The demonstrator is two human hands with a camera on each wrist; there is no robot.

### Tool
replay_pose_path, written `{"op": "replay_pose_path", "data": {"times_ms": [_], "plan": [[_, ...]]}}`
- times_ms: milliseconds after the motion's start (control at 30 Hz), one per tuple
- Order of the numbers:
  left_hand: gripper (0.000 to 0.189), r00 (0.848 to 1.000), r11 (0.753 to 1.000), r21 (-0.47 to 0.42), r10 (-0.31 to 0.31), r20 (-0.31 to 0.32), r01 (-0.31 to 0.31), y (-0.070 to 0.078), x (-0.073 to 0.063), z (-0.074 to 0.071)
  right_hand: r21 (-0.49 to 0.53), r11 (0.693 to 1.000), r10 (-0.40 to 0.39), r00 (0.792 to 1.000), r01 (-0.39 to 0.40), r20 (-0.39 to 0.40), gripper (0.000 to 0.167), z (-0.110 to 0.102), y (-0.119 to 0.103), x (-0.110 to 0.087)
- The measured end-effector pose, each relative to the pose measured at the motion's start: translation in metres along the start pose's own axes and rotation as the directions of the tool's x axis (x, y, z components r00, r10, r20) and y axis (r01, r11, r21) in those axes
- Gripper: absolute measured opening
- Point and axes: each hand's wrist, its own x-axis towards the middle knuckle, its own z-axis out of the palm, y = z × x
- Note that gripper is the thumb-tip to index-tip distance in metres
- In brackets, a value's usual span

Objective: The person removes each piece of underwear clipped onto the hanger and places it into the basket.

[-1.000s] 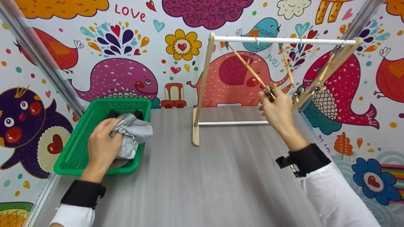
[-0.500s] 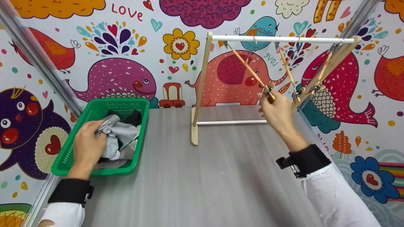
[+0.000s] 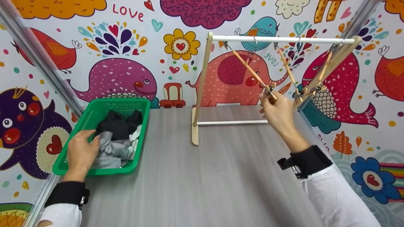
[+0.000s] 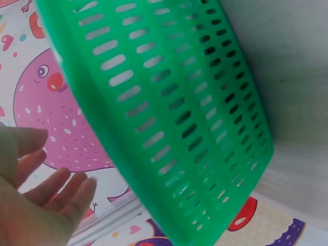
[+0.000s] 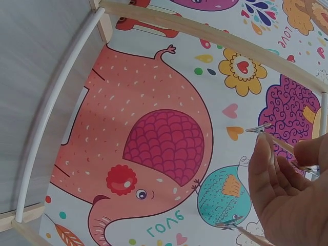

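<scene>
In the head view my left hand [image 3: 82,149] is over the left side of a green plastic basket [image 3: 134,167], fingers relaxed. Beside its fingertips lies a crumpled grey cloth [image 3: 115,148] among the basket's contents. The left wrist view shows the left hand [image 4: 46,200] holding nothing, outside the basket's slotted wall [image 4: 154,102]. My right hand [image 3: 278,108] grips the lower end of a wooden clip hanger [image 3: 247,66] that hangs tilted from a rack's white rod [image 3: 284,39]. A metal clip [image 5: 259,128] shows by the right hand's fingertips in the right wrist view.
Black patterned fabric [image 3: 115,124] and white fabric [image 3: 135,135] lie in the basket. More clip hangers [image 3: 287,66] hang at the right of the rack, whose wooden foot [image 3: 195,135] stands on the grey table [image 3: 189,183]. Printed walls enclose the back and sides.
My left hand has moved left and down and let go of the grey cloth, which now lies lower in the basket, uncovering the black fabric. The right hand stays almost still.
</scene>
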Motion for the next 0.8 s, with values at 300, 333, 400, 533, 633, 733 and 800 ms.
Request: {"op": "replay_pose_path", "data": {"times_ms": [300, 333, 400, 533, 633, 733, 800], "plan": [[0.033, 0.998, 0.999, -0.029, 0.03, -0.058, -0.032, 0.012, -0.007, 0.004, 0.012, 1.0, -0.011, 1.0, 0.011, -0.006, 0.018, 0.002, 0.002, -0.002], [0.033, 0.997, 0.999, -0.031, 0.038, -0.062, -0.04, 0.015, -0.008, 0.005, 0.006, 1.0, -0.01, 1.0, 0.01, -0.009, 0.018, 0.002, 0.003, -0.002], [0.034, 0.997, 0.998, -0.033, 0.048, -0.064, -0.05, 0.02, -0.01, 0.006, -0.006, 1.0, -0.009, 1.0, 0.009, -0.017, 0.017, 0.003, 0.004, -0.003], [0.035, 0.994, 0.996, -0.032, 0.076, -0.072, -0.079, 0.031, -0.012, 0.008, -0.04, 0.999, -0.026, 0.999, 0.025, -0.031, 0.02, 0.004, 0.007, -0.005], [0.035, 0.991, 0.994, -0.036, 0.1, -0.086, -0.103, 0.04, -0.015, 0.009, -0.056, 0.997, -0.048, 0.998, 0.046, -0.041, 0.021, 0.004, 0.009, -0.007], [0.035, 0.986, 0.99, -0.04, 0.127, -0.109, -0.132, 0.05, -0.018, 0.009, -0.061, 0.996, -0.069, 0.997, 0.066, -0.045, 0.02, 0.002, 0.011, -0.01], [0.036, 0.983, 0.988, -0.042, 0.143, -0.118, -0.149, 0.056, -0.02, 0.009, -0.063, 0.995, -0.084, 0.995, 0.081, -0.049, 0.02, 0.001, 0.012, -0.012]]}}
